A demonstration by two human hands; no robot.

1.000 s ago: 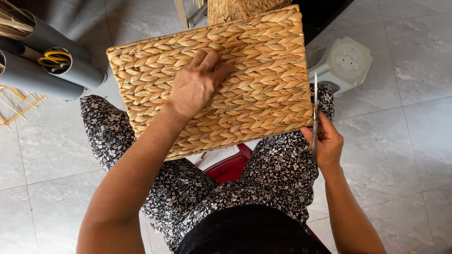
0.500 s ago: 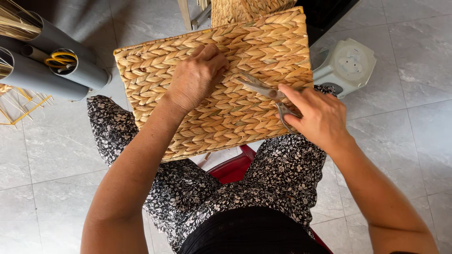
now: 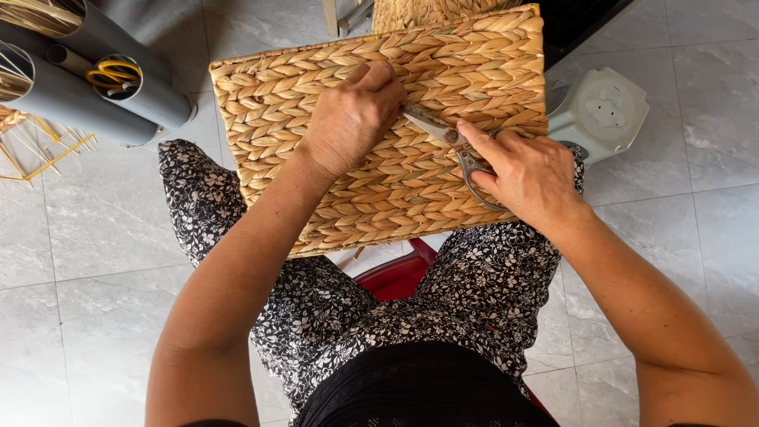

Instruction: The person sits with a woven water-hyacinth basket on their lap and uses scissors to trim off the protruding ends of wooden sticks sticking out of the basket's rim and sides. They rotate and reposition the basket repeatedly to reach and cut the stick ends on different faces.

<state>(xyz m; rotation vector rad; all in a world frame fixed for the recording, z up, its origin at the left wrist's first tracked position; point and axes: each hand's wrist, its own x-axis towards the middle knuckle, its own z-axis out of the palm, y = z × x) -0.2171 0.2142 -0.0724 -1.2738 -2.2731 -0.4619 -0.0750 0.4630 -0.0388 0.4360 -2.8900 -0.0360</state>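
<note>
Woven basket (image 3: pixel 316 111): rectangular, plaited from tan straw-like strands; lies flat side up across the person's lap, tilted so its long edge runs from 10 o'clock to 2 o'clock in the view. Its near edge overhangs the knees.

Left hand (image 3: pixel 348 119): rests palm down on the basket surface, near the centre of the panel. Fingers (image 3: pixel 378 75) are pressed together and curled at the tips, bearing on the weave at 12 o'clock from the knuckles. The hand holds nothing; it touches the basket only.

Right hand (image 3: pixel 526 170): lies at 3 o'clock from the left hand, over the right part of the basket. Fingers are closed around the handles of the scissors (image 3: pixel 443 133), with the index finger extended along the top of the tool.

Scissors: grey metal, with looped handles under the right hand. The blades point toward 10 o'clock and end just beside the left fingertips, touching or nearly touching the weave. Whether the blades are parted cannot be told.

Lap: covered by black trousers with a small white floral print (image 3: pixel 474 285). A red seat (image 3: pixel 395 277) shows between the knees.

Floor (image 3: pixel 95 261): grey tiles.

Grey tubes (image 3: pixel 142 95): at 10 o'clock from the basket, lying on the floor; one holds a yellow-handled tool (image 3: pixel 111 75).

Pale green stool (image 3: pixel 601 111): at 3 o'clock from the basket, just beside its right edge.

Second woven piece (image 3: pixel 419 12): at 12 o'clock, partly behind the basket's far edge.
</note>
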